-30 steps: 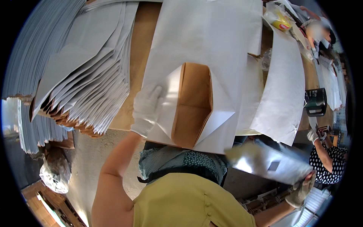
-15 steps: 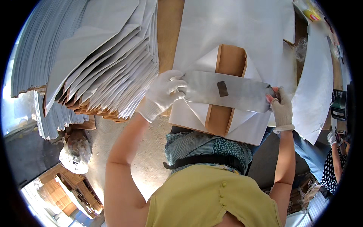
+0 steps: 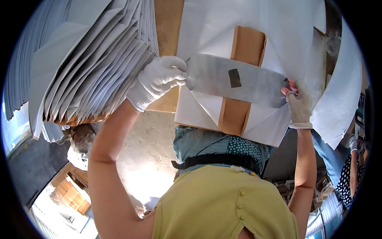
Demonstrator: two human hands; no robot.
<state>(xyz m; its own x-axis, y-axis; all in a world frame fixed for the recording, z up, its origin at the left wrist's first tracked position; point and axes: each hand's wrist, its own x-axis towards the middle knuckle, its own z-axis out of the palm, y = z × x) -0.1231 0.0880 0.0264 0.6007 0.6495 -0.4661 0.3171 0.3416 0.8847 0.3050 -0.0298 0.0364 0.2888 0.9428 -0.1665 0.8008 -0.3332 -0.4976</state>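
A thin, flat grey plate (image 3: 211, 75) with a small dark patch at its middle lies crosswise over a white paper sack (image 3: 195, 109). The sack's end is folded open into slanting flaps, and a brown inner strip (image 3: 247, 46) shows above and below the plate. My left hand (image 3: 161, 77), in a white knitted glove, has its fingers curled at the plate's left end. At the other end, my right hand (image 3: 297, 101) pinches the plate's corner; its glove leaves reddish fingertips bare.
A thick fanned stack of white paper sacks (image 3: 99, 59) with brown insides rises at the left. More white sheets (image 3: 338, 91) hang over the right side. Far right, a co-worker's gloved hand (image 3: 352, 142) shows. Below the stack hangs a clear plastic bag (image 3: 79, 149).
The plate and sack sit higher in the picture, as the view has shifted. My left hand's fingers have drawn closer together at the plate's end. My right hand keeps its hold.
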